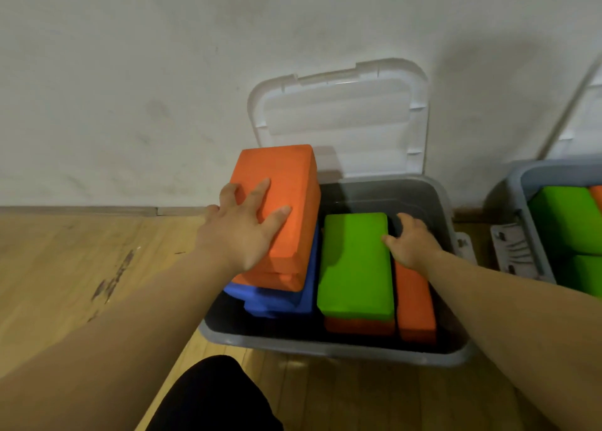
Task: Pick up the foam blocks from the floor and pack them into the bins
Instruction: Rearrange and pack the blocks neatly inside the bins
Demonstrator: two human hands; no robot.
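A grey bin (329,349) stands on the wooden floor against the wall, its clear lid (342,118) leaning open. My left hand (242,227) presses flat with spread fingers on an orange foam block (290,176) that lies on top of blue blocks (280,300) at the bin's left side. My right hand (407,238) grips the right edge of a green block (355,267), thumb on top, the other fingers hidden beside it. Under and beside the green block lie more orange blocks (415,307).
A second grey bin (521,202) at the right edge holds green and orange blocks, with its lid up against the wall. Latches stick out between the two bins. My dark-clothed knee (215,395) is at the bottom, on bare wooden floor (81,267).
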